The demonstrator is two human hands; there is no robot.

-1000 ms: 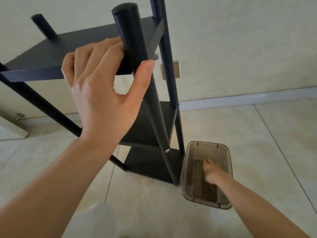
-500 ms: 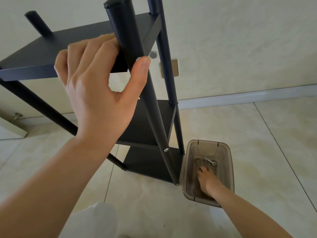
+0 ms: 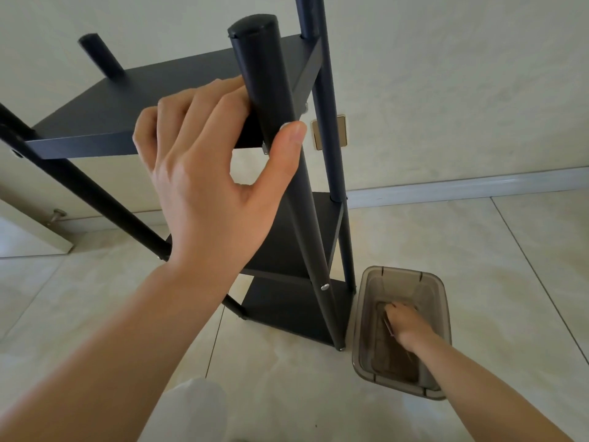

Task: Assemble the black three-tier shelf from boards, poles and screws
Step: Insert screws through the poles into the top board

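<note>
A person looks down at a black three-tier shelf (image 3: pixel 178 100) standing upright on a pale tiled floor (image 3: pixel 446 250), close to a cream wall (image 3: pixel 446 74).

The shelf fills the upper left and centre of the view. Its top board sits at about 10 o'clock, with the two lower boards stacked beneath it toward the centre. A thick black pole (image 3: pixel 271 100) rises at 12 o'clock, its capped end standing above the top board.

The left hand (image 3: pixel 207 186) reaches in from 7 o'clock and grasps the shelf at this corner: the fingers (image 3: pixel 197 110) lie over the top board against the pole, and the thumb (image 3: pixel 287 148) presses the pole's other side. A small silver screw head (image 3: pixel 324 286) shows lower down on the same pole.

At 4 o'clock, a smoky clear plastic box (image 3: pixel 366 346) sits on the floor, just beside the shelf's near foot. The right hand (image 3: pixel 404 323) reaches in from 5 o'clock and is down inside the box, fingers curled around a thin metal tool (image 3: pixel 388 327); what kind of tool cannot be told.

A brass-coloured wall plate (image 3: pixel 339 130) shows behind the poles.
</note>
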